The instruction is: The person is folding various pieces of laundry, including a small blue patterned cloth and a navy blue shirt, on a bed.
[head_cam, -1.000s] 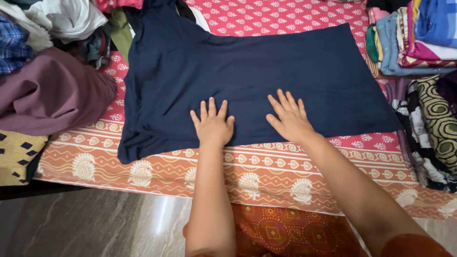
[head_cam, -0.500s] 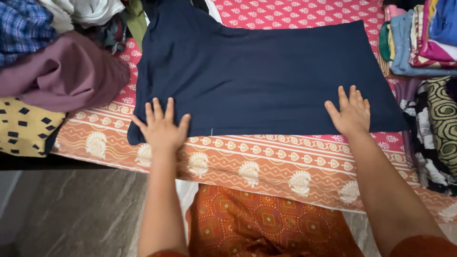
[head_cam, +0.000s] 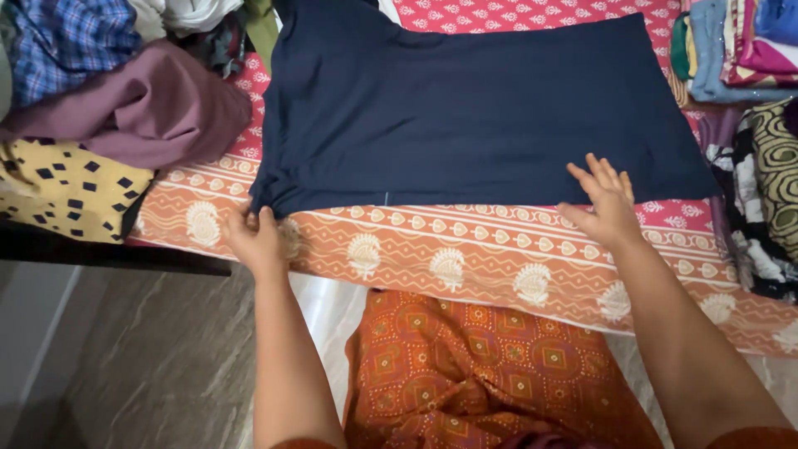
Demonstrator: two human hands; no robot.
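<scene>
A dark navy garment (head_cam: 474, 116) lies spread flat on a bed covered by a pink and orange patterned sheet (head_cam: 465, 258). My left hand (head_cam: 253, 237) pinches the garment's near left corner between its fingers. My right hand (head_cam: 605, 202) rests flat, fingers spread, on the garment's near edge toward the right. Both forearms reach in from the bottom of the view.
A heap of loose clothes sits at the left: a mauve cloth (head_cam: 141, 108), a yellow cloth with black squares (head_cam: 66, 187), a blue checked one (head_cam: 71, 41). Folded clothes (head_cam: 731, 46) are stacked at the right, above a black patterned cloth (head_cam: 769, 183). Grey stone floor (head_cam: 141, 357) lies below the bed edge.
My hands slid apart from the garment's middle to its near corners. The left hand, flat before, now grips the left corner.
</scene>
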